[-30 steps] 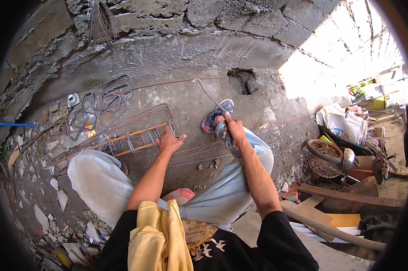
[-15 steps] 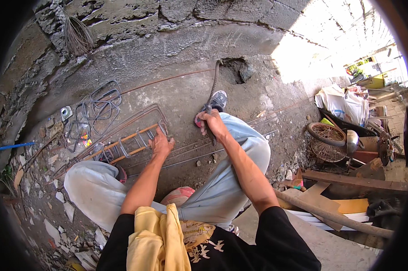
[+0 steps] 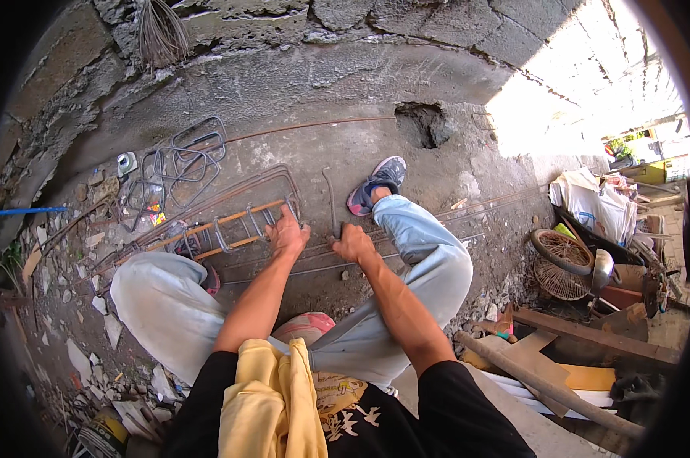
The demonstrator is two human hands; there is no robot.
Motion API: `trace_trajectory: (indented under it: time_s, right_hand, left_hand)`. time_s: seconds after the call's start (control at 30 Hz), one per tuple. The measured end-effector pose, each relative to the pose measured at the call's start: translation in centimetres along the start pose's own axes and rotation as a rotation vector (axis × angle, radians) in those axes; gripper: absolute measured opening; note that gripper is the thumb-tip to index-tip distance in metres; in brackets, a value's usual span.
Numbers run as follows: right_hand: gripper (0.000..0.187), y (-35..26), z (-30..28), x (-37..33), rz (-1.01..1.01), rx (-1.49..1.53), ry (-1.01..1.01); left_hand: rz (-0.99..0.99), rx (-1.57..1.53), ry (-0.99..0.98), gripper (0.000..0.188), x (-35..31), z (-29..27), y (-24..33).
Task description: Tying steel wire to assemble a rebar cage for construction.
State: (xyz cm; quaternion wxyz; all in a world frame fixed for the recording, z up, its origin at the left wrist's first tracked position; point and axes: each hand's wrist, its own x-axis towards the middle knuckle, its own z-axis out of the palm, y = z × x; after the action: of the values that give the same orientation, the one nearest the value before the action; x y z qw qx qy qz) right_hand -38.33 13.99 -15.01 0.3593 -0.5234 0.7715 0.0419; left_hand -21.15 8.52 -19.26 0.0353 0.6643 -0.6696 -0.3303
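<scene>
- Concrete, cracked and dusty, forms the floor (image 3: 406,153), on which long steel rods (image 3: 299,127) are laid out in front of the seated person.
- Rusty steel makes up the rebar cage (image 3: 207,229), which is seen lying on the floor just left of the knees, with square stirrups set along its bars.
- Spare bent stirrups (image 3: 185,156) are heaped beyond the cage, near the wall.
- On the near end of the cage the left hand (image 3: 288,235) is closed, the fingers clenched around the end stirrup and bar.
- A hooked tying tool (image 3: 331,200) is gripped at its lower end by the right hand (image 3: 354,244), fingers wrapped round it; the shaft stands up from the fist, just right of the cage end and close to a shoe (image 3: 375,183).
- Fastening of the end stirrup to the long bars is judged to be the step in hand, with the cage steadied and the hook brought alongside.
- For the next move, the hook tip would need to be carried across to the joint under the left hand, while the cage is kept pinned; tie wire cannot be made out.
</scene>
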Motion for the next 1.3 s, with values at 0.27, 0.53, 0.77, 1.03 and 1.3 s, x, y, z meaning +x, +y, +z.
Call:
trace_trajectory:
  time_s: [0.27, 0.53, 0.77, 1.03, 1.3]
  right_hand:
    - [0.051, 2.7, -1.3, 2.6, 0.055, 0.268, 0.343]
    - [0.048, 3.8, -3.1, 1.4, 0.133, 0.365, 0.225]
    - [0.043, 6.3, -2.0, 4.5, -0.017, 0.311, 0.195]
    - [0.045, 4.3, 1.5, 6.2, -0.105, 0.068, 0.326]
    - [0.049, 2.9, 3.5, 5.4, -0.101, 0.118, 0.271]
  left_hand:
    - [0.199, 0.082, 0.044, 0.099, -1.0, -5.0, -0.7]
    - [0.251, 0.135, -0.006, 0.083, 3.8, -6.9, -5.7]
    - [0.237, 0.151, -0.011, 0.081, 5.5, -7.1, -4.8]
    - [0.230, 0.116, 0.016, 0.080, 5.2, -7.2, -4.6]
    - [0.214, 0.066, 0.019, 0.086, 5.7, -8.6, -5.9]
